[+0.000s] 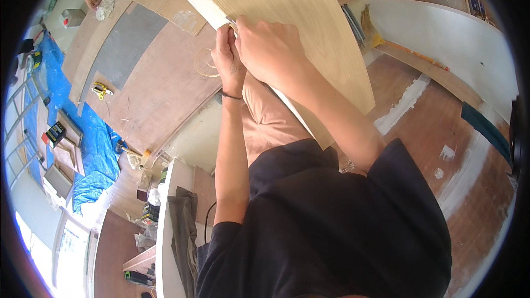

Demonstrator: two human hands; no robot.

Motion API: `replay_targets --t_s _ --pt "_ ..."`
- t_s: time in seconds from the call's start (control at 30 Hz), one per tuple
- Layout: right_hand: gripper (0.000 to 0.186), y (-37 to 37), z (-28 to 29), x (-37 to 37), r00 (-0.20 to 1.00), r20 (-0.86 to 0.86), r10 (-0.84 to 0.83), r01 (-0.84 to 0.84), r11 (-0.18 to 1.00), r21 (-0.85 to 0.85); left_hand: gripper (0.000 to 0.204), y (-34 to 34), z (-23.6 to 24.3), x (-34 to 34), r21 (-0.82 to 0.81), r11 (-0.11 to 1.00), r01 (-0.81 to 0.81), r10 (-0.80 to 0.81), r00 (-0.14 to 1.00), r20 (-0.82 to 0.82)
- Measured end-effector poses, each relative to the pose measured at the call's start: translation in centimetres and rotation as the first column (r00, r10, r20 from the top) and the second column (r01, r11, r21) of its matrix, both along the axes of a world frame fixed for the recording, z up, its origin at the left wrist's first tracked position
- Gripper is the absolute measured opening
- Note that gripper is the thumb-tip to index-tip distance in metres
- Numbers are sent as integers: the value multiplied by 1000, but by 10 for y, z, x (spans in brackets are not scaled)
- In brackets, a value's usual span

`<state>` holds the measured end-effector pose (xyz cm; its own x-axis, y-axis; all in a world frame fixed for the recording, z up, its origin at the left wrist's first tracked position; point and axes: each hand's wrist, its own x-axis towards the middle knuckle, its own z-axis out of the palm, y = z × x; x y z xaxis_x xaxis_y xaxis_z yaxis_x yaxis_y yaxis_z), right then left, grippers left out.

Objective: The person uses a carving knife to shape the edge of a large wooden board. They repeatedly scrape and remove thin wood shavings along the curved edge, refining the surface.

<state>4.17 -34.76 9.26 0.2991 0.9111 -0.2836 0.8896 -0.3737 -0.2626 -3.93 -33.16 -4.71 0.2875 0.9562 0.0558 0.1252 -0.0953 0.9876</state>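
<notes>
A pale wood-grain panel (309, 16) stretches from the top of the view down to my right forearm, its long edge facing left. My right hand (270, 44) is closed over that edge, around a small grey metallic piece (231, 20) that is mostly hidden by my fingers. Right beside it, my left hand (227, 58) is closed with its fingertips pressed at the same edge; what they pinch, if anything, is hidden. A thin, pale curled strip (205, 65) hangs in a loop to the left of my left hand.
To the left lies a plywood surface (171, 72) with a grey sheet (130, 44) and a yellow-handled tool (101, 90). Blue tarp (96, 171) spreads beyond. Another person's hand (91, 1) touches crumpled plastic (105, 8). A curved white panel (441, 33) stands at the right.
</notes>
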Motion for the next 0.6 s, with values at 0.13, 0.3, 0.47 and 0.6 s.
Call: replay_targets --t_s 0.13,0.3,0.47,0.6 --pt "18 -7 2 0 1000 4 -3 3 1000 26 12 1 2 1 10 1000 5 -4 998 -58" --pt "17 -10 8 -4 999 6 -33 33 999 -18 11 0 4 2 -118 993 9 -9 1000 -4" --pt "16 -17 -1 -5 998 9 -58 57 995 81 11 1 0 2 0 1000 16 -16 997 -71" --pt "16 -18 -5 -2 999 6 -38 37 993 116 13 2 1 1 -15 1000 26 -28 996 -89"
